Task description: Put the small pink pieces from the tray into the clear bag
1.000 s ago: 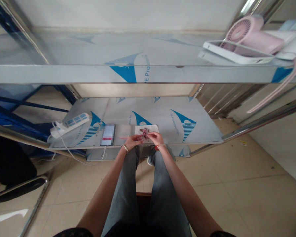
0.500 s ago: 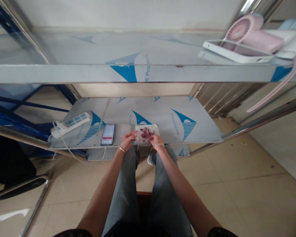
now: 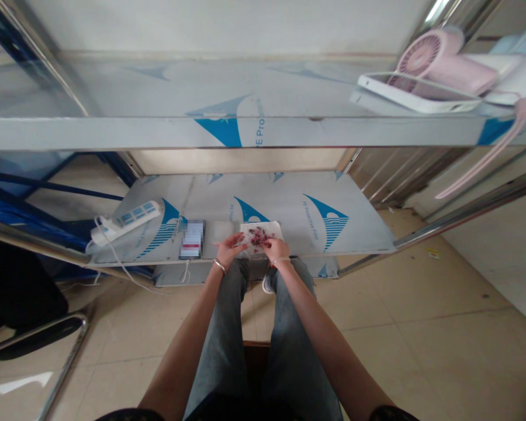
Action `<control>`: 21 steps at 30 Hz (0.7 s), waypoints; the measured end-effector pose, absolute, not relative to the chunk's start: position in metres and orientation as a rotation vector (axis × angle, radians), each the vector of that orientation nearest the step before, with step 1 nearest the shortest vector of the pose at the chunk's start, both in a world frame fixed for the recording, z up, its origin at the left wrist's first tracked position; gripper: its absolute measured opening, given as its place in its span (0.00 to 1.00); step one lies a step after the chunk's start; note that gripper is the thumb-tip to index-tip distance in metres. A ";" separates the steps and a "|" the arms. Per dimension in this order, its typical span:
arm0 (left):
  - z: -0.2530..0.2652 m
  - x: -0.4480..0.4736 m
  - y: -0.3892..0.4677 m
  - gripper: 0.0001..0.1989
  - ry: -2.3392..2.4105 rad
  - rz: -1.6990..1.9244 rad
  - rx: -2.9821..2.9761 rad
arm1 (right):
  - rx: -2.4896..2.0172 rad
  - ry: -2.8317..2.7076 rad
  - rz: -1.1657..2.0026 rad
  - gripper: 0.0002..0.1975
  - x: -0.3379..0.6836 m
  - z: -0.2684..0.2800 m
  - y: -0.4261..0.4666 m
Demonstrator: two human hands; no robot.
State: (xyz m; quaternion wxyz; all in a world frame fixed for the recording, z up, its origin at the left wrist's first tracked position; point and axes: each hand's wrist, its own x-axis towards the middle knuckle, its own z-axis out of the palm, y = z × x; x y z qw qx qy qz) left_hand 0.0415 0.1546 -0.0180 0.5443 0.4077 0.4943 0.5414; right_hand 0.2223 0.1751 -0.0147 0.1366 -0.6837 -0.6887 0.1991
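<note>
A loose pile of small dark-red and purple pieces, perhaps beads (image 3: 258, 235), lies on a white sheet or shallow tray (image 3: 272, 227) at the front edge of the lower shelf. My left hand (image 3: 230, 250) is at the pile's left side, its fingers drawn together; whatever they pinch is too small to make out. A bracelet circles that wrist. At the pile's right edge, my right hand (image 3: 276, 251) has thumb and fingers pinched among the pieces, and their tips hide what is between them. A clear, flat plastic piece (image 3: 222, 230) lies beyond my left hand.
Left of my hands a phone (image 3: 192, 240) lies with a white cable. Farther left is a white power strip (image 3: 127, 222). The upper shelf (image 3: 158, 133) crosses above, carrying a pink handheld fan (image 3: 442, 61) and a white frame-like object (image 3: 416, 96). My knees are under the shelf edge.
My left hand has turned slightly and its fingers sit a little differently beside the pile. My right fingers have shifted slightly left at the pieces. The view has moved very little.
</note>
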 end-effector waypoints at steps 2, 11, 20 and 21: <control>-0.017 0.042 0.154 0.32 1.188 1.273 1.004 | -1.887 -1.915 0.607 0.12 0.223 -0.020 0.177; -0.017 0.040 0.155 0.30 1.350 1.447 0.954 | -1.460 -1.485 0.756 0.12 0.220 -0.033 0.186; -0.014 0.044 0.149 0.24 1.480 1.209 1.350 | -1.272 -1.281 0.936 0.18 0.214 -0.023 0.184; -0.013 0.045 0.149 0.24 1.478 1.194 1.352 | -1.255 -1.282 0.947 0.18 0.213 -0.022 0.183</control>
